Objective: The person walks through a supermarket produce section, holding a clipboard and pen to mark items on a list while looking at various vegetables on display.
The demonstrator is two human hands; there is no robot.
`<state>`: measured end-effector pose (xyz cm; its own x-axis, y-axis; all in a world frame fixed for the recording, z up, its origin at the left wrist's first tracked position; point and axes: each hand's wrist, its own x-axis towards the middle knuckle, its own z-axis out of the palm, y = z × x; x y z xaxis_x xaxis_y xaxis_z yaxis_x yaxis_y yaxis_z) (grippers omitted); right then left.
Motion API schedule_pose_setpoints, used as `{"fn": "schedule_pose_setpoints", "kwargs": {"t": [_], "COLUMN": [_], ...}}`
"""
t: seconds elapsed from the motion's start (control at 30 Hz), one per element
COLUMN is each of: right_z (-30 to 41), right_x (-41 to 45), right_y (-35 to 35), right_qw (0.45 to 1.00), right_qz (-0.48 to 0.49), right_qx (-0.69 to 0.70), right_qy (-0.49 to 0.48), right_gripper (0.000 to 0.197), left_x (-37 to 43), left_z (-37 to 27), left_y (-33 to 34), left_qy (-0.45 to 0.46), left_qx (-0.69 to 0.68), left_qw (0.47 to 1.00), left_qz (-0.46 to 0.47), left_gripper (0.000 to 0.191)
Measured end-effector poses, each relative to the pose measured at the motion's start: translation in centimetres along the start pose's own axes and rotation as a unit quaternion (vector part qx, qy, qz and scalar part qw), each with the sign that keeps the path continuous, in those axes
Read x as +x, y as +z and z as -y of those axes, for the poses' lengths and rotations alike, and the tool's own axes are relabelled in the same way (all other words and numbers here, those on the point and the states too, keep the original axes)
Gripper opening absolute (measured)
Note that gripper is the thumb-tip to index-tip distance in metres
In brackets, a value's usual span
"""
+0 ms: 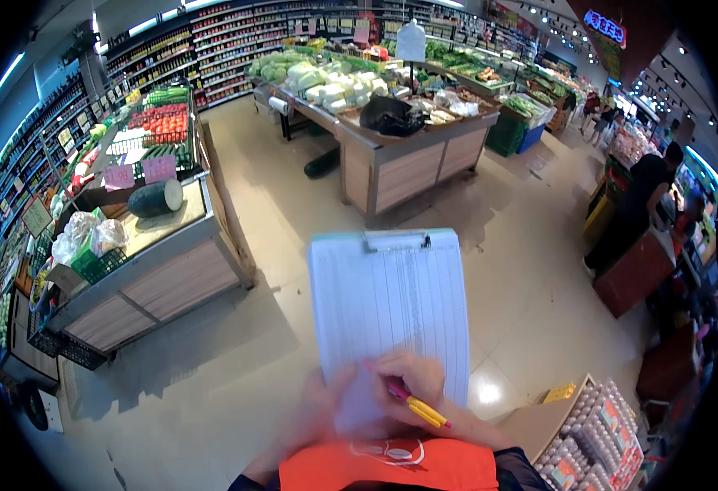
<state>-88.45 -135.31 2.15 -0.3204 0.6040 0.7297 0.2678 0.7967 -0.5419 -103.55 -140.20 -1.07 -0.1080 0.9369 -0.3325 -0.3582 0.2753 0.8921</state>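
Before my chest is a clipboard with a printed form (359, 301), its metal clip (397, 242) at the far edge. Columns and rows are ruled on the paper; the print is too small to read. My right hand (411, 380) grips a yellow and pink pen (425, 411) over the lower part of the sheet. At the lower left side of the board, my left hand (328, 393) is blurred and seems to hold its edge. An orange apron (390, 463) covers my front.
To the left, a produce stand (168, 270) bears a cut winter melon (155, 198), bagged goods and tomatoes. Ahead, another stand (408, 178) carries cabbages and a black plastic bag (391, 115). Packed eggs (598, 429) stand at lower right. A person in dark clothes (635, 190) leans over a counter.
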Motion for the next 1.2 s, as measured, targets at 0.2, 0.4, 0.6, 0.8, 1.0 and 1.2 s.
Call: {"fn": "schedule_pose_setpoints", "kwargs": {"t": [0.2,0.4,0.6,0.8,1.0,1.2], "right_z": [-0.4,0.7,1.0,0.9,0.7,0.5], "right_x": [-0.4,0.0,1.5,0.8,0.7,0.9], "right_y": [1.0,-0.1,-0.3,-0.2,0.1,-0.1], "right_qw": [0.998,0.998,0.999,1.000,0.998,0.998], "right_qz": [-0.065,-0.015,0.006,-0.002,-0.043,-0.019], "right_qx": [0.003,0.039,-0.031,-0.023,0.024,0.049], "right_qy": [0.017,0.053,-0.007,-0.015,-0.032,-0.043], "right_gripper": [0.017,0.020,0.021,0.023,0.025,0.028], "left_x": [-0.2,-0.8,-0.5,-1.2,-1.0,-0.9], "left_z": [-0.6,-1.5,-2.0,-1.9,-1.4,-1.7], "left_y": [0.8,1.3,1.0,1.1,0.9,1.1], "left_qy": [0.012,0.062,0.048,0.042,0.066,0.072], "left_qx": [-0.073,0.013,-0.076,-0.097,-0.069,-0.078], "left_qw": [0.996,0.997,0.993,0.990,0.992,0.991], "left_qz": [0.044,0.033,0.081,0.088,0.087,0.082], "left_gripper": [0.025,0.024,0.029,0.028,0.025,0.024]}}
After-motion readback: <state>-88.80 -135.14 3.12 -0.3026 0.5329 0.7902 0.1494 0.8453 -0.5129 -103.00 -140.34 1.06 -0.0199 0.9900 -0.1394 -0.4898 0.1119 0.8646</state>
